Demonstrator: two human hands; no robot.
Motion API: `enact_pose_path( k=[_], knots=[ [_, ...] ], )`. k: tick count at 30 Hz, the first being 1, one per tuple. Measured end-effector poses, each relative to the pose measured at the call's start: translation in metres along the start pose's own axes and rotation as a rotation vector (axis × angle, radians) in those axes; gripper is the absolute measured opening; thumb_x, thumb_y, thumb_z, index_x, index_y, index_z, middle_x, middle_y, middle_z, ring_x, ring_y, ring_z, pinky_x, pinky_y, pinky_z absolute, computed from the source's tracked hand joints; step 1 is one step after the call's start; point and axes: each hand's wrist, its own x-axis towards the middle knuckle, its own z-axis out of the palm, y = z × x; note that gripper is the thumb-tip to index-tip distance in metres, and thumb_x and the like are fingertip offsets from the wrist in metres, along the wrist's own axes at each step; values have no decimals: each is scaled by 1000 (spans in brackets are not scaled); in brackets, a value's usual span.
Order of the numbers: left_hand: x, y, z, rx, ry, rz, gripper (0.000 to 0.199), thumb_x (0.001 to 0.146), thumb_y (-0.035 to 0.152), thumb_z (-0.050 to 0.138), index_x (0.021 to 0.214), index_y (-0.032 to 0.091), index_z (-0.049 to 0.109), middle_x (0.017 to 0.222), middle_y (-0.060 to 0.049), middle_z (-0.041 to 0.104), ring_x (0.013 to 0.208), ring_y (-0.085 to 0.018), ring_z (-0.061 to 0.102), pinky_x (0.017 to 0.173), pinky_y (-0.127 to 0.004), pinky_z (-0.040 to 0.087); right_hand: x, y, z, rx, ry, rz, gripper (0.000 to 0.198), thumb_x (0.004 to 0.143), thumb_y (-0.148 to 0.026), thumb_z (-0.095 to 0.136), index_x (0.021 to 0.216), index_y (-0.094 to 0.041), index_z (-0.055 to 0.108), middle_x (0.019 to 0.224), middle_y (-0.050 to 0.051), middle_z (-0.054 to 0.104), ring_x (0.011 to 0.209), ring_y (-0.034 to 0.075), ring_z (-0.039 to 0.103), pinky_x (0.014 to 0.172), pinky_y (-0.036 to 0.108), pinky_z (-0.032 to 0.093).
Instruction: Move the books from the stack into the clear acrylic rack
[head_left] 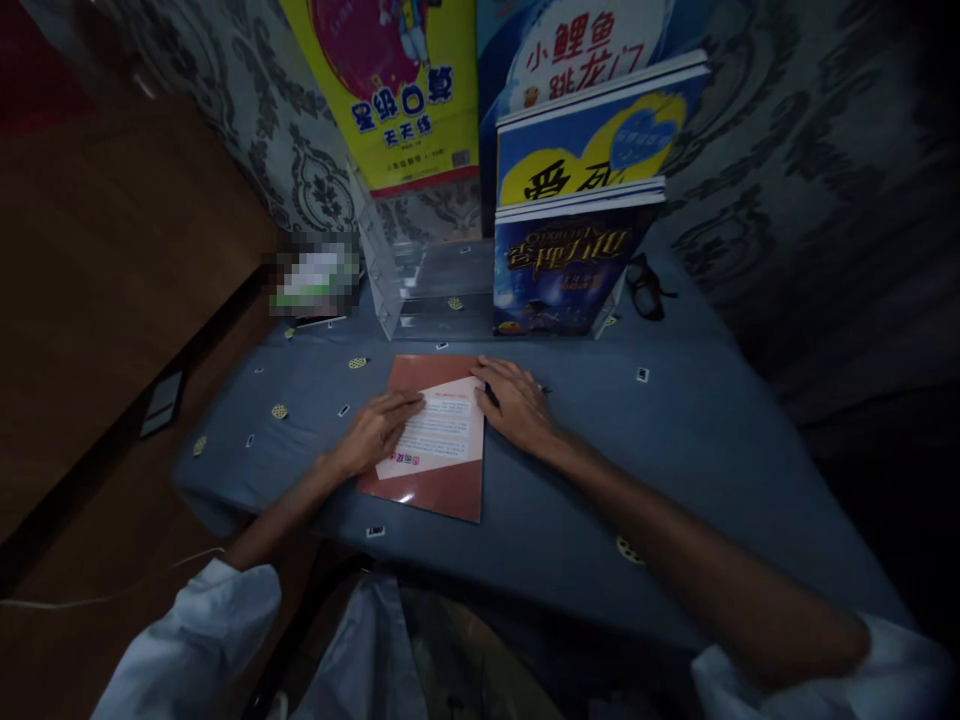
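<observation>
A thin book with a reddish-brown cover (pixel 442 492) lies flat on the table in front of me. A white panel of small print sits across its middle, and the print looks upside down from here. My left hand (pixel 381 425) rests on the book's left side, its fingers stretched out over the white panel. At the upper right corner of the book is my right hand (pixel 517 405). Its fingers are extended and its thumb is apart, touching the right edge. Both palms face down.
Behind the book stands a clear acrylic rack (pixel 386 285). It holds a dark blue book (pixel 559 275), a blue-and-yellow book (pixel 589 150) and a tall yellow book (pixel 420 120). Dark-framed glasses (pixel 646 290) lie right of the rack. A phone-like object (pixel 161 403) is on the left.
</observation>
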Motion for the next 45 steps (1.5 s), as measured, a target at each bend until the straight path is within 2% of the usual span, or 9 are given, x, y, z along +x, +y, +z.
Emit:
enact_pose_path(
  k=[7, 12, 18, 22, 27, 33, 37, 40, 45],
  knots=[
    [33, -74, 4, -11, 63, -84, 39, 99, 16, 41, 129, 15, 66, 131, -12, 68, 119, -24, 65, 106, -46, 50, -2, 3, 1, -36, -8, -5, 46, 97, -28, 40, 135, -15, 63, 146, 16, 58, 136, 34, 51, 105, 58, 45],
    [40, -88, 6, -75, 56, -57, 37, 100, 18, 42, 127, 16, 67, 127, -10, 70, 116, -22, 66, 101, -41, 53, -1, -9, -3, -106, -10, -92, 44, 98, -27, 40, 132, -16, 65, 143, 16, 60, 138, 34, 49, 111, 60, 39],
    [35, -88, 8, -101, 43, -84, 36, 102, 20, 43, 130, 16, 66, 133, -10, 68, 123, -21, 64, 107, -40, 50, 20, -53, 13, -78, -181, -218, 46, 99, -24, 36, 137, -11, 60, 146, 16, 58, 139, 30, 48, 117, 54, 36],
    [22, -82, 5, -107, 14, -70, 36, 104, 24, 44, 132, 13, 64, 140, -13, 63, 130, -22, 61, 111, -41, 48, 28, -67, 35, -51, -237, -177, 51, 100, -24, 35, 145, -7, 51, 152, 19, 50, 143, 31, 44, 120, 53, 34],
    [-12, -62, -4, -129, 15, -33, 34, 104, 28, 47, 129, 14, 66, 139, -14, 64, 129, -24, 62, 109, -42, 51, 27, -64, 44, -41, -203, -166, 50, 101, -29, 34, 147, -16, 50, 154, 14, 49, 146, 31, 41, 119, 58, 32],
    [-76, -16, -17, -165, 56, 23, 32, 103, 22, 48, 131, 17, 65, 133, -12, 68, 128, -21, 63, 107, -37, 54, 25, -65, 45, -74, -189, -178, 51, 101, -27, 33, 146, -12, 51, 154, 16, 50, 146, 30, 41, 119, 57, 34],
    [-112, 16, -23, -182, 60, 26, 44, 101, 15, 49, 145, 20, 52, 137, -11, 65, 133, -20, 59, 110, -36, 52, 27, -62, 46, -74, -185, -198, 51, 100, -26, 35, 147, -14, 50, 153, 15, 51, 145, 30, 42, 118, 59, 35],
    [-122, 27, -25, -155, 80, 35, 48, 101, 13, 50, 148, 19, 47, 137, -12, 65, 134, -21, 57, 110, -38, 52, 28, -66, 46, -108, -181, -191, 51, 100, -24, 36, 147, -14, 51, 152, 15, 52, 144, 30, 44, 118, 59, 35],
    [-117, 28, -26, -88, 121, 64, 34, 102, 14, 49, 135, 15, 58, 127, -13, 71, 125, -21, 65, 102, -36, 57, 19, -102, 50, -128, -296, -297, 49, 103, -24, 33, 145, -11, 52, 154, 17, 49, 147, 28, 40, 122, 54, 31]
  ],
)
